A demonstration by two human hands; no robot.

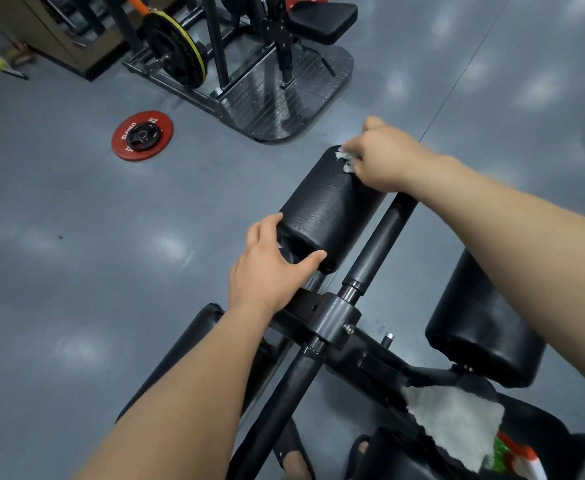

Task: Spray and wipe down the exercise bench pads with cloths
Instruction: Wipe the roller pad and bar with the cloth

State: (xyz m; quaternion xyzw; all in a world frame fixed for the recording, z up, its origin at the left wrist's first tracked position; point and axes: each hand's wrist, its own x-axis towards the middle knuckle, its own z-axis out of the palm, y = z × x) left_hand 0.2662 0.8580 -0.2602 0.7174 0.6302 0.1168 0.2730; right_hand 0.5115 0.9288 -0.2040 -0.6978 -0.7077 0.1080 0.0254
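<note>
The right hand (384, 157) had its fingers curled down over a bunched white cloth (346, 161), pressing it onto the far end of the black foam roller pad (329, 206). The left hand (270, 268) cupped the near end of the same pad, fingers bent over its top edge and thumb reaching across the end face, apparently steadying it. Only a scrap of the cloth showed from under the right hand.

The work looked to be in the wiping stage on this one pad. No wet sheen or streaks could be made out on its textured surface, so how much of it was already clean could not be told. The right-side roller pad (481, 323) and the long pad (180, 355) under the left forearm were untouched by either hand at that moment, and probably remained to be done or checked. A second cloth (453, 424) lay spread on the bench frame (332, 317) at lower right. It partly covered a green, orange and white object (512, 457), possibly the spray bottle, which was too hidden to be sure.
</note>
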